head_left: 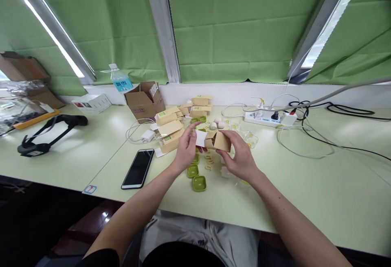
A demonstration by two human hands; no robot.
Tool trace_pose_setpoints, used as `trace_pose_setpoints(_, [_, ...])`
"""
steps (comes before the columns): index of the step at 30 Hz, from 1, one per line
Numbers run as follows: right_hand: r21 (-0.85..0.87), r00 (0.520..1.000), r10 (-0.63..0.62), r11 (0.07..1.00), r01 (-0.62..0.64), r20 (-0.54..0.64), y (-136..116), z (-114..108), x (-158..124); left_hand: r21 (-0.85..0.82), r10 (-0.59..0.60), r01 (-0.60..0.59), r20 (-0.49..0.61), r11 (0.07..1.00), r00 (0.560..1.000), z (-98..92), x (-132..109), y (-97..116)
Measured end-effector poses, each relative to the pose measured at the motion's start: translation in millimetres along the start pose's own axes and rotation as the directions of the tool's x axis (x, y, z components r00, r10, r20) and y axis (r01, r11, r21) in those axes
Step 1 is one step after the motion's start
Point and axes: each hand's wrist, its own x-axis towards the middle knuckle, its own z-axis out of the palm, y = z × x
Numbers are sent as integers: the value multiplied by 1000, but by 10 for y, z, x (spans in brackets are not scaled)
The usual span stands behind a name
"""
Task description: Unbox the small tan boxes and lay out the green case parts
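Observation:
Above the middle of the table I hold a small tan cardboard box [222, 141], its open end facing left with the flaps folded out. My right hand [242, 157] is closed round the box's right end. At the left, my left hand [185, 149] pinches the white flap [200, 138] of the same box. Below the hands lie several green square trays [199, 183] in a column and small yellow loop-shaped pieces [209, 167]. Pale round pieces [213, 125] sit just beyond the box. Clear plastic parts [251, 140] lie to the right, some hidden by my right hand.
Several yellow boxes [171, 133] are piled behind my left hand, near a brown carton [146, 102]. A phone [138, 169] and a white charger [148, 135] lie at the left, a black headset [50, 134] farther out. A power strip [265, 118] and cables occupy the back right.

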Motion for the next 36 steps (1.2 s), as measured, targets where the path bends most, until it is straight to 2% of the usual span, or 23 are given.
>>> trace_pose_setpoints(2, [63,999,32,998,-31,-12,25,-5,7,186,207,-195,-48,963,977,-35,10,16])
trace_pose_setpoints(4, [98,998,59,994,-57,-13,40,-3,11,363,418,-392,8,845,909,-58,15,29])
trace_pose_setpoints(6, [105,998,65,993,-62,-19,43,1,13,467,537,-515,97,719,838,-68,8,45])
trace_pose_setpoints(7, [97,998,59,994,-56,-24,40,3,14,498,553,-533,123,685,824,-69,0,56])
trace_pose_setpoints(9, [71,999,34,997,-32,-34,33,3,17,534,528,-513,141,672,837,-68,-19,81])
trace_pose_setpoints(14, [11,999,5,1000,-5,-34,29,11,9,529,426,-414,107,741,898,-61,-26,105])
trace_pose_setpoints(22, [-48,998,-64,997,62,-23,44,16,-9,472,407,-383,56,794,912,18,-45,41])
trace_pose_setpoints(25, [-71,995,-95,993,94,-20,34,13,-7,452,366,-344,41,823,930,23,-38,21])
trace_pose_setpoints(30, [-153,975,-223,962,224,23,-22,36,-18,348,199,-200,39,916,979,32,-4,-82])
trace_pose_setpoints(33, [-208,957,-287,935,288,34,-56,53,-24,226,100,-111,59,968,993,47,-1,-133])
trace_pose_setpoints(36, [-221,954,-299,930,295,16,-66,57,-21,88,45,-48,34,995,998,53,6,-135])
